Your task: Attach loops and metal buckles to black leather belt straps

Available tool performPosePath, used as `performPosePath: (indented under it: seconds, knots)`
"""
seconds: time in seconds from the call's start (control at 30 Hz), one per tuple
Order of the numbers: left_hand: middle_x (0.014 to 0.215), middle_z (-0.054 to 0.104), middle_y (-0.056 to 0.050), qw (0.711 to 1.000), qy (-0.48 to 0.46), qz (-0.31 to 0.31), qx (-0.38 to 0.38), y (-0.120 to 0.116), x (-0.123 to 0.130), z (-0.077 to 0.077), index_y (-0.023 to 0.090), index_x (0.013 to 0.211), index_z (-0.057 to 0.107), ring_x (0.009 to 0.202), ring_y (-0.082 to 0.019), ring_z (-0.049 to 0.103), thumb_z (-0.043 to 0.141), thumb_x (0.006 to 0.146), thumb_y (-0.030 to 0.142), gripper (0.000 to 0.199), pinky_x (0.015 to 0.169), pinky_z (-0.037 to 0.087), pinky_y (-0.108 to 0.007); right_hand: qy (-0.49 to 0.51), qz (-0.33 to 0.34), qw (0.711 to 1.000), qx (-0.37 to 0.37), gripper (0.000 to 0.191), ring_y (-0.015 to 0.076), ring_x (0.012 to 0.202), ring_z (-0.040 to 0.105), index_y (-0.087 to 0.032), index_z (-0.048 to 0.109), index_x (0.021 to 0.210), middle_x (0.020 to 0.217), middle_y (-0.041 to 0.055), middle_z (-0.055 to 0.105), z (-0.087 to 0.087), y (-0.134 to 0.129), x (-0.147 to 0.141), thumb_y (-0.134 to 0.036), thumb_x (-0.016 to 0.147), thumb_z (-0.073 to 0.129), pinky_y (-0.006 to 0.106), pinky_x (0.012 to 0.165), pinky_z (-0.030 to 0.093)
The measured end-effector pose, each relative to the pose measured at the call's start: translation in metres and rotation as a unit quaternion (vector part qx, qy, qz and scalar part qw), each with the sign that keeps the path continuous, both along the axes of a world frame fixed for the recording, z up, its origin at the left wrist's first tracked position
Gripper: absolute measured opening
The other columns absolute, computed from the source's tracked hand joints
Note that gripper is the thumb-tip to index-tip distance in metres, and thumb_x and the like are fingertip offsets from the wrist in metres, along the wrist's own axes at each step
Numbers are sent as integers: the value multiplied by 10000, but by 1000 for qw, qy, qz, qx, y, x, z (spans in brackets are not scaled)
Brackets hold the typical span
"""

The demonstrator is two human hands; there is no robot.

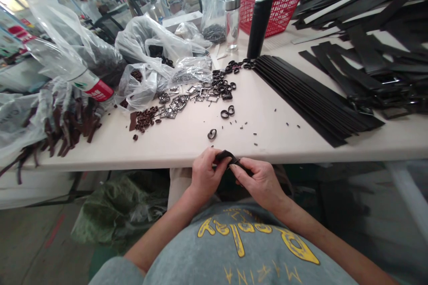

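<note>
A black belt strap (228, 155) is bent between my two hands at the table's front edge. My left hand (207, 173) pinches it from the left, thumb and fingers closed. My right hand (262, 181) grips it from the right, its thumb pressed near the fold; whether a buckle is there is hidden by the fingers. Just beyond lies a single black belt loop (212, 134), with two more loops (227, 112) behind it. Small dark pins (255, 134) are scattered to the right. Metal buckles (179, 103) lie in a heap further back, beside a pile of black loops (223, 82).
Black straps (310, 98) lie stacked at right, with more belts (374, 62) beyond. At left are brown loops (147, 118), wrapped brown straps (63, 120), plastic bags (147, 35) and a tilted plastic bottle (76, 71). A glass bottle (232, 26), black flask (260, 26) and red basket (277, 4) stand behind.
</note>
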State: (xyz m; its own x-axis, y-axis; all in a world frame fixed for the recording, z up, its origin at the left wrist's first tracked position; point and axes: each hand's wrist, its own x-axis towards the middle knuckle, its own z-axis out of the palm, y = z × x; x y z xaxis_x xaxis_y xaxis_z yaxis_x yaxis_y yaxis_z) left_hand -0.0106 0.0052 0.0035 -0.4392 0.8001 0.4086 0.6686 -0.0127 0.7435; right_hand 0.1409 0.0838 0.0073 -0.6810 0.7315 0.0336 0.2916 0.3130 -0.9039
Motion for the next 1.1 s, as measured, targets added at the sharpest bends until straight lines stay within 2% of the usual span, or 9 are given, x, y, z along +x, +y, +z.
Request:
performPosePath:
  seconds: [0.1,0.2,0.27,0.37,0.43,0.53,0.8,0.93,1.1]
  knots:
    - [822,697,-35,997,-34,-69,22,-4,1,10,214,898,736,743,-157,634,690,854,318,122,709,508,-272,14,-26,999,-14,375,124,522,522,-181,602,629,534,-12,580,1,4,0,-412,919,549,241,519,379]
    - [842,707,-63,975,-207,-83,6,-7,3,18,208,835,777,805,-185,649,636,889,424,264,757,518,-297,24,-15,999,-17,341,133,536,538,-182,635,669,554,-10,603,5,9,5,-417,910,576,243,528,395]
    - [786,687,-42,935,-347,-69,-15,-9,3,19,197,762,751,757,-162,628,685,858,432,262,721,509,-275,17,7,1000,-18,315,141,550,547,-184,652,690,568,-6,618,9,12,9,-404,906,585,247,530,400]
    - [1067,710,-59,855,-504,-109,-64,-10,0,14,234,1044,721,881,-170,660,871,675,367,419,766,522,-271,-11,53,998,-40,312,138,552,545,-186,661,699,581,-9,625,14,11,15,-398,911,575,247,525,390]
    - [1262,663,-107,797,-562,-178,-131,-10,-2,10,259,1234,663,1024,-219,663,889,650,376,638,831,531,-306,-31,86,994,-59,313,128,551,533,-186,663,701,593,-14,627,16,10,19,-391,917,566,243,522,375]
    - [1186,698,-115,740,-584,-262,-208,-10,-6,7,228,1234,687,1021,-216,657,876,666,407,625,846,515,-298,-58,118,988,-80,312,122,557,519,-183,663,709,612,-14,626,20,6,25,-382,922,552,239,520,361]
    - [737,682,-22,750,-572,-243,-227,-7,-1,5,135,818,714,619,-95,567,899,626,376,359,626,440,-217,-161,141,976,-29,396,141,567,557,-195,657,710,624,-2,654,31,22,50,-506,925,542,253,515,355]
    - [743,680,-26,793,-454,-315,-258,-6,7,2,151,876,746,632,-109,560,794,735,338,240,625,439,-225,-218,118,949,197,324,169,528,610,-235,678,774,618,5,694,45,25,64,-473,947,542,293,508,310]
    - [844,712,-63,836,-217,-456,-215,2,18,15,223,921,796,771,-185,635,653,839,290,178,749,508,-286,-180,144,852,469,285,170,429,520,-242,546,654,512,1,583,77,11,64,-285,935,570,364,489,215]
